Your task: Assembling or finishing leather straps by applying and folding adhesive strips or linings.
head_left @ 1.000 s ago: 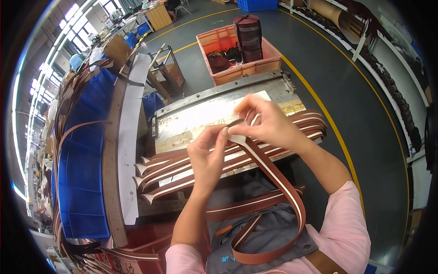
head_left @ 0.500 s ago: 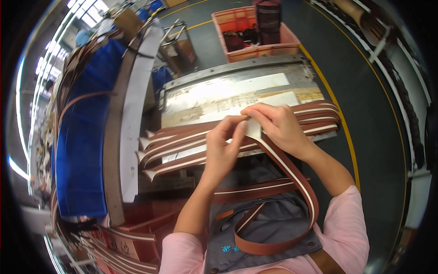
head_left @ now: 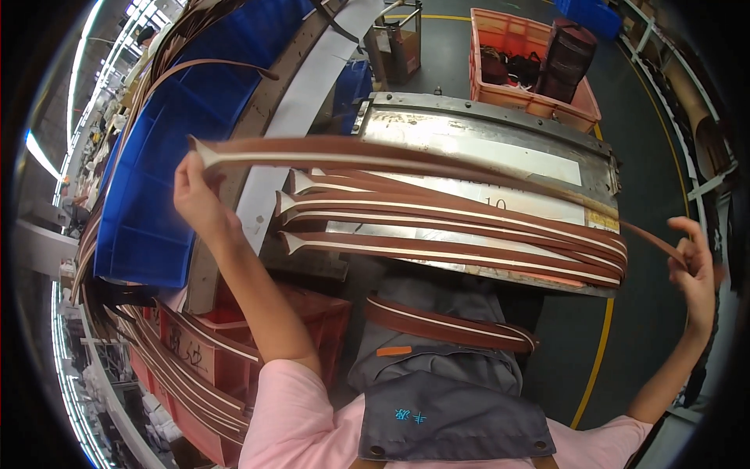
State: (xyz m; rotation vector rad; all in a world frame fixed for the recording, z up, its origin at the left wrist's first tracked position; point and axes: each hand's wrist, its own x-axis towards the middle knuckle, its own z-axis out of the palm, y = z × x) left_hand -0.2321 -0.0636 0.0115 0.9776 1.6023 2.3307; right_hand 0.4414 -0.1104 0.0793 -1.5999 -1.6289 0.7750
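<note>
My left hand (head_left: 197, 202) pinches the pointed end of a long brown leather strap (head_left: 406, 158) with a pale stripe, raised at the left. My right hand (head_left: 694, 270) grips the same strap far out to the right, so it stretches taut above the metal work plate (head_left: 500, 148). Under it, three similar brown straps (head_left: 437, 227) lie side by side on the plate, their pointed tips at the left. One more strap (head_left: 449, 324) rests across my grey apron below the plate.
Blue bins (head_left: 168, 168) stand at the left beside a pale conveyor rail (head_left: 293, 129). Red crates (head_left: 234, 344) with hanging straps sit at lower left. An orange crate (head_left: 531, 66) with dark goods stands behind the plate. Yellow floor lines (head_left: 598, 356) run at the right.
My hands were together over the plate, working one strap's end. They have moved wide apart, left hand to the left and right hand far right, pulling the strap out straight above the others.
</note>
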